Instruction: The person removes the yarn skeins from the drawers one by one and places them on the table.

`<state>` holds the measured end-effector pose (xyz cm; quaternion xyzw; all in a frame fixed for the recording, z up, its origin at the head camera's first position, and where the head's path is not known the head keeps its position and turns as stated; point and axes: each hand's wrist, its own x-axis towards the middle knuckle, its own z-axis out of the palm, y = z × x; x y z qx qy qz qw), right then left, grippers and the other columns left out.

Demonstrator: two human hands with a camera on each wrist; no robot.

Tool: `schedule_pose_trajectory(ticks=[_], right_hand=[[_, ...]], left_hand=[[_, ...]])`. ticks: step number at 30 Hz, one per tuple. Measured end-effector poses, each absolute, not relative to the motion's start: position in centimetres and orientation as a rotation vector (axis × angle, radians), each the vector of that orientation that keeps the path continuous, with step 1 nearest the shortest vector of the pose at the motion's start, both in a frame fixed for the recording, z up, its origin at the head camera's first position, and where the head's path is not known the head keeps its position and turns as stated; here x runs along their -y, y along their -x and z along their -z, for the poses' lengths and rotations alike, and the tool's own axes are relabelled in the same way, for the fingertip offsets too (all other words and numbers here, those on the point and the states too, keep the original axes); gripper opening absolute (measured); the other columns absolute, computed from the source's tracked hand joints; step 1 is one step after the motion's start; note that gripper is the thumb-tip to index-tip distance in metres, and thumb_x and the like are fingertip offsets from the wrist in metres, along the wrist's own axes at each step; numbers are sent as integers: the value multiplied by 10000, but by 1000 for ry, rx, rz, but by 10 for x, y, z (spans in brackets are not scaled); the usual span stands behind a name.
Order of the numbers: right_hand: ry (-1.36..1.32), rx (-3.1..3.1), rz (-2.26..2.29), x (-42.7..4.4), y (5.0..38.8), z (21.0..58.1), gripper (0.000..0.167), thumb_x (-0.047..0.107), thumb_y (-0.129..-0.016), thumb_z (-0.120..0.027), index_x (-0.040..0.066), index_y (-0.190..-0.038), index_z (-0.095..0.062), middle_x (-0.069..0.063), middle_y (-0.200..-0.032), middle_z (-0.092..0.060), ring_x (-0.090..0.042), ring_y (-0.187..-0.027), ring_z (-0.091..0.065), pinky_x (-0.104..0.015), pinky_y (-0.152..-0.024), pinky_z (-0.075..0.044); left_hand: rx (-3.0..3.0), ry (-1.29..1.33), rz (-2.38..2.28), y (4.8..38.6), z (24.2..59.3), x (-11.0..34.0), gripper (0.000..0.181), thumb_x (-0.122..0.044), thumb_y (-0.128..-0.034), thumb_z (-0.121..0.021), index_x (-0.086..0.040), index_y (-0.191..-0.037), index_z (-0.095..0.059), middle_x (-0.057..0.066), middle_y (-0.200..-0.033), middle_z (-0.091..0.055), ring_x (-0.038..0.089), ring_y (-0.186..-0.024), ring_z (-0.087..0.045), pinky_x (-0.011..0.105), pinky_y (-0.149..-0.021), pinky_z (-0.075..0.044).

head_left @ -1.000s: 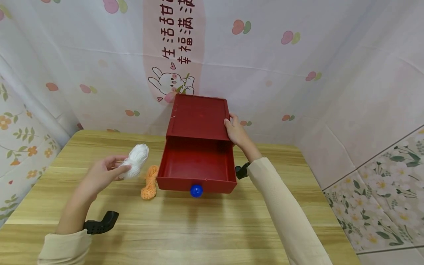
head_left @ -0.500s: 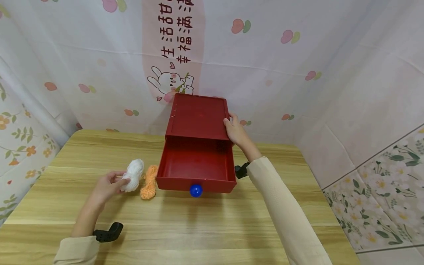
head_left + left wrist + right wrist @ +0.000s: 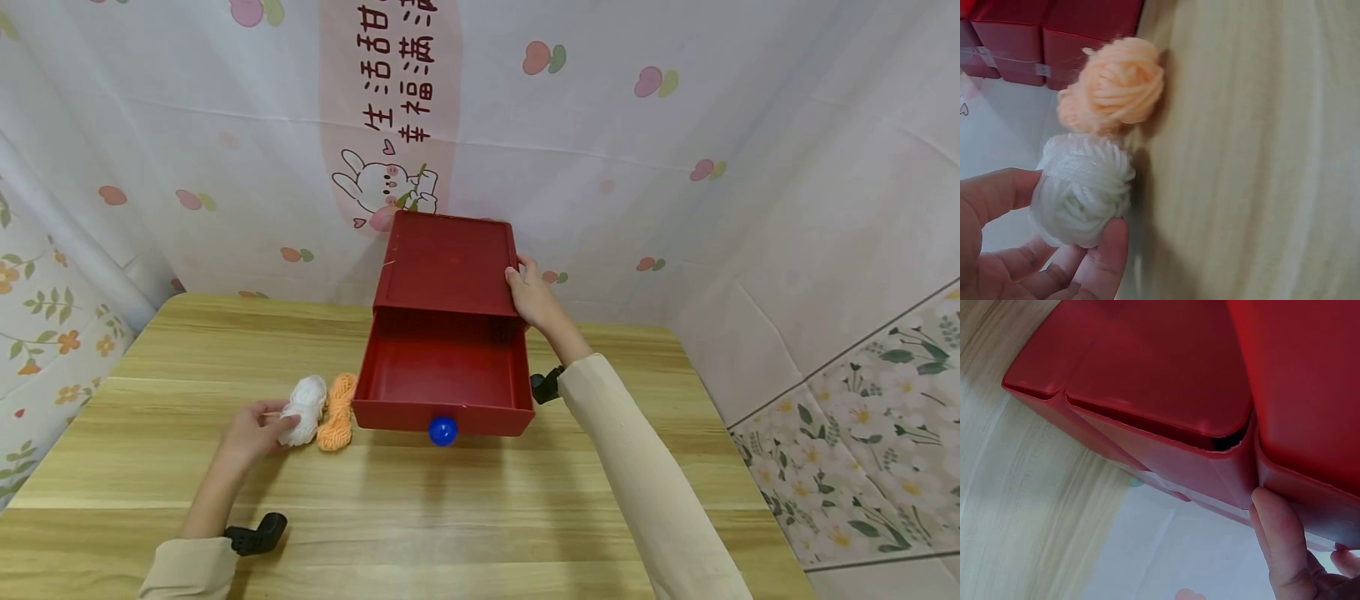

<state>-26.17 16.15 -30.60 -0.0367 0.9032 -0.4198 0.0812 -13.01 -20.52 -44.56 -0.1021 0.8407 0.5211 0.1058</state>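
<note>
My left hand [image 3: 253, 433] pinches a white skein of yarn [image 3: 306, 407] between thumb and fingers, low at the tabletop. Right beside it lies an orange skein of yarn [image 3: 337, 417], against the left side of a red drawer box [image 3: 450, 262]. The left wrist view has the white yarn [image 3: 1082, 194] close to the orange yarn [image 3: 1119, 84]. The box's drawer [image 3: 480, 417] is pulled out toward me and has nothing inside that I can see; a blue ball knob [image 3: 443, 431] sits on its front. My right hand [image 3: 534, 298] grips the box's upper right edge, thumb on top.
Under everything is a wood-grain table [image 3: 420, 525]. A printed cloth [image 3: 600, 192] hangs right behind the box. Black wrist-camera mounts [image 3: 258, 535] stick out from both wrists.
My left hand has lowered the white yarn toward the table, just left of the orange yarn. The right hand and the drawer box have stayed put.
</note>
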Motion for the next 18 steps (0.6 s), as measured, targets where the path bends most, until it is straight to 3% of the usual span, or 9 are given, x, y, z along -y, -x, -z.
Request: schedule_pose_trajectory(ticks=[11, 18], right_hand=[[114, -2683, 1268, -161, 260, 305, 557, 363, -1017, -232, 138, -1491, -45, -242, -1342, -408, -371, -1091, -534, -419, -676, -513], [106, -2682, 1275, -161, 261, 306, 559, 368, -1016, -239, 141, -1491, -53, -235, -1347, -406, -370, -1088, -537, -427, -684, -516]], left_hand=[[-2559, 272, -1415, 125, 448, 199, 544, -202, -908, -587, 171, -1260, -404, 288, -955, -631, 100, -627, -612, 252, -583, -534], [-2581, 260, -1371, 123, 447, 198, 560, -244, -916, -581, 148, -1271, -398, 290, -980, -620, 103, -636, -599, 245, -571, -511]])
